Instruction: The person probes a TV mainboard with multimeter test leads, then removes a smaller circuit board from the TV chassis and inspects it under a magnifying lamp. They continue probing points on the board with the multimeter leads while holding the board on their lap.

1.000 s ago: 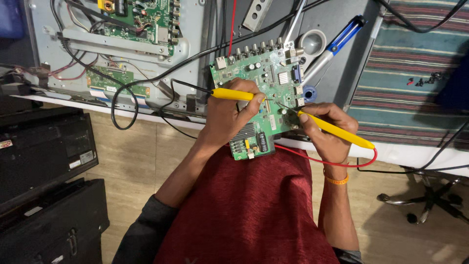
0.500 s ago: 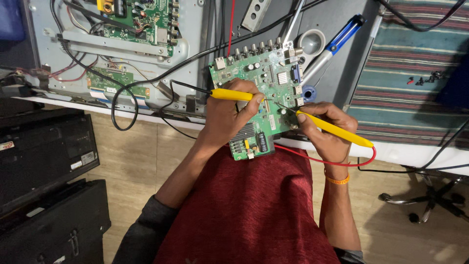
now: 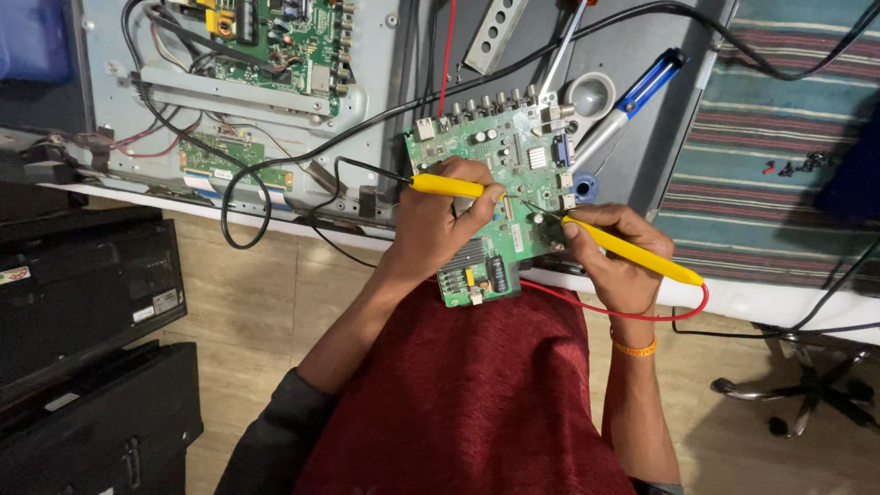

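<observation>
Nearest the camera, a red cloth (image 3: 477, 394) covers the person's lap, and the lower edge of a green circuit board (image 3: 500, 211) rests against it, the board tilting up toward the counter (image 3: 788, 302).

The left hand (image 3: 440, 225) is closed around a yellow probe (image 3: 446, 186) with a black lead, while also steadying the board from the left side. The right hand (image 3: 614, 257) is closed in a pen-like grip on a second yellow probe (image 3: 632, 252), whose red lead (image 3: 614, 312) loops below the wrist, just above an orange wristband (image 3: 634, 348). Both thin metal tips meet the board near its middle, close to each other.

Compared with half a second and a second ago, almost nothing has shifted: the hands, the probes and the board hold the same places. That steadiness suggests a reading being held on one spot rather than a move between test points.

Beyond the board, on the counter, lie a blue-handled tool (image 3: 646, 87) and a round silver part (image 3: 591, 94). Farther left lies an opened metal chassis (image 3: 119, 110) with another green board (image 3: 284, 41) fixed in it and black cables running across. To the right a striped cloth (image 3: 779, 174) covers the counter. Dark cases (image 3: 87, 284) stand on the floor at the left.
</observation>
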